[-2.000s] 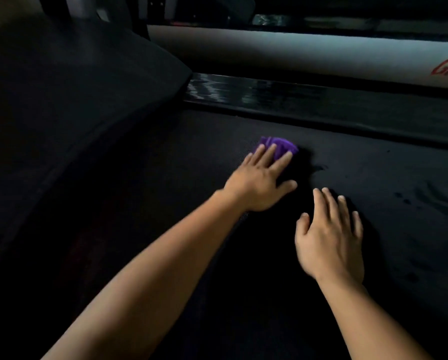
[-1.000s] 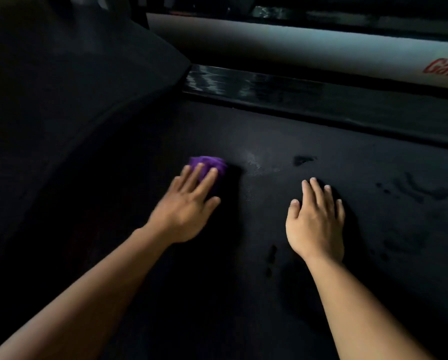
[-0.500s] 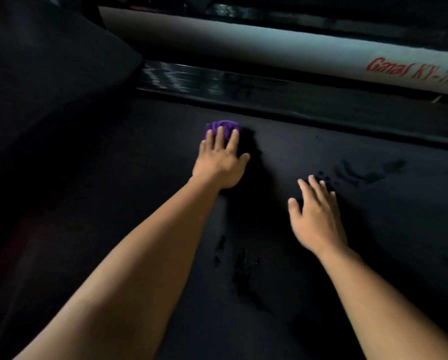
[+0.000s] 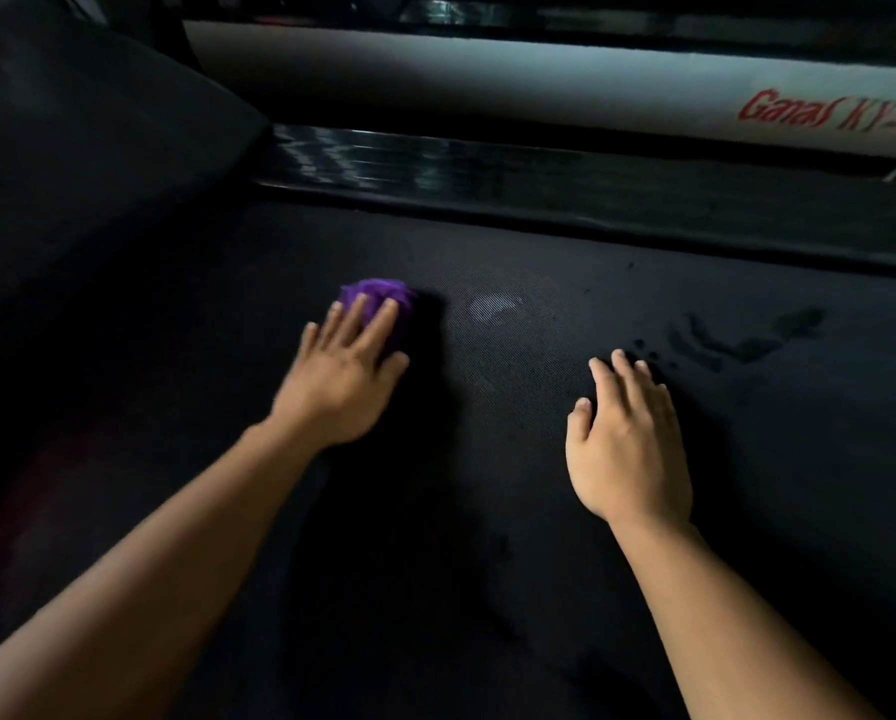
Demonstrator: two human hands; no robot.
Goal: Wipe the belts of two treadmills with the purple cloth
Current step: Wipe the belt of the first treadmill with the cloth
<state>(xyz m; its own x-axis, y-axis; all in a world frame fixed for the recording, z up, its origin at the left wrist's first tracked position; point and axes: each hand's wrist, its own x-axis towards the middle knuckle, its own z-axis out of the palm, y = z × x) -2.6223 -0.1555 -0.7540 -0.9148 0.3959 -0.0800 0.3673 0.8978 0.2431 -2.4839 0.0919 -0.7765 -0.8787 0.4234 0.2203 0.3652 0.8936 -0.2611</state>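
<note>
Where dim light allows, the black, finely woven treadmill belt [image 4: 539, 485] shows dark smears [image 4: 747, 343], perhaps damp. Beyond lies a white frame panel [image 4: 487, 90], its red lettering cut off. The right hand [image 4: 627, 449] rests flat on the belt. The blurred left hand [image 4: 341, 387] presses straight fingers on the crumpled purple cloth [image 4: 378, 294], half hidden, left of centre.

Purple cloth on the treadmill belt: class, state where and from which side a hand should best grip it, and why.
Pinch the raised folds of the crumpled purple cloth from above. It lies bunched on the flat black treadmill belt, so nothing slides under it. The left hand, pressing it with straight fingers, could probably just curl them.
</note>
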